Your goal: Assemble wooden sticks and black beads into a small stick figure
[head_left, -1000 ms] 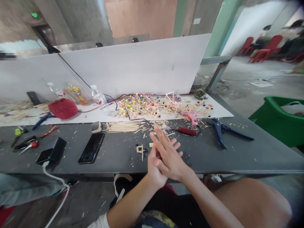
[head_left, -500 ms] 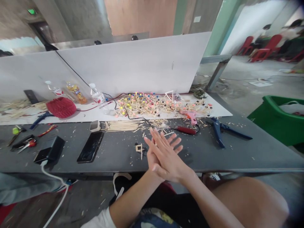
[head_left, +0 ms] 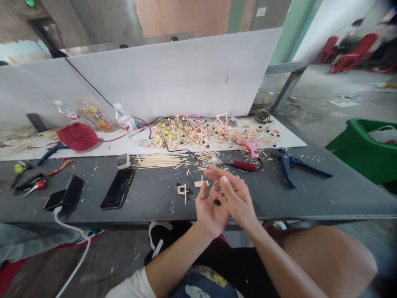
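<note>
A small black ball [head_left: 217, 202], perhaps of clay, rests in the upturned palm of my left hand [head_left: 211, 211], whose fingers are partly curled. Over it, tilted to the right, my right hand [head_left: 238, 196] has its fingers stretched out, and they overlap the left fingertips. Nothing shows in the right hand. Left of my hands on the grey table lies a small frame of glued wooden sticks [head_left: 182, 190] with black balls on it. Another little piece of pale sticks [head_left: 201, 183] lies just behind my left fingers.
Behind are a row of thin sticks [head_left: 161, 160], a heap of stick pieces with coloured balls [head_left: 186, 131], a pink glue gun [head_left: 252, 148] and a red-handled tool [head_left: 245, 166]. Blue cutters [head_left: 287, 169] lie right; a phone [head_left: 118, 189] and black box [head_left: 65, 192] left.
My palms were pressed together and are now parted, with the right hand lifted and turned aside. The black ball and the pale stick piece have come into sight.
</note>
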Available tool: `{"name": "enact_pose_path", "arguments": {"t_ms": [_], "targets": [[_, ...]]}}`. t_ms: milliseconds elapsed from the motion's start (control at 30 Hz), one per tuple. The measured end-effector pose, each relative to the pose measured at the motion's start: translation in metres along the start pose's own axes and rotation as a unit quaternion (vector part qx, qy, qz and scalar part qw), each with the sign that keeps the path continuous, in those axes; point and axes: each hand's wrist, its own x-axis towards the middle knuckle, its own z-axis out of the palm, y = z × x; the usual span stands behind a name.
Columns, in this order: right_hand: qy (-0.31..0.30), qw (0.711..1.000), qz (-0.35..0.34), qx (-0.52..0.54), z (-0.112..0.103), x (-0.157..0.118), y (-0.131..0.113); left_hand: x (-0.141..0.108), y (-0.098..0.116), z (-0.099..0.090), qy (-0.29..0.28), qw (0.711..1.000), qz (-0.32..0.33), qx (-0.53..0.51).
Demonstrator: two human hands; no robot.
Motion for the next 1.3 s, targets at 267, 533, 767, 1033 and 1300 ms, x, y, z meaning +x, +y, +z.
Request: {"name": "enact_pose_path", "arguments": {"t_ms": [267,533,767,1033,1300], "targets": [[-0.159,0.984,0.079,0.018,-0.033,-0.002,0.010,0.003,0.019,-0.009,-0.039,0.998,0.015,-0.046],[-0.164,0.986,0.019,0.014,-0.017,0.002,0.017,-0.004,0.023,-0.006,-0.030,0.999,0.031,0.026],[-0.125,0.982,0.116,0.080,-0.031,0.004,0.013,-0.023,0.079,-0.039,0.107,0.850,0.396,0.331],[-0.131,0.971,0.146,0.135,-0.029,0.003,0.017,-0.031,0.148,-0.100,0.205,0.684,0.160,0.682],[-0.113,0.972,0.159,0.128,-0.027,0.003,0.020,-0.014,0.132,-0.107,0.157,0.651,0.127,0.732]]}}
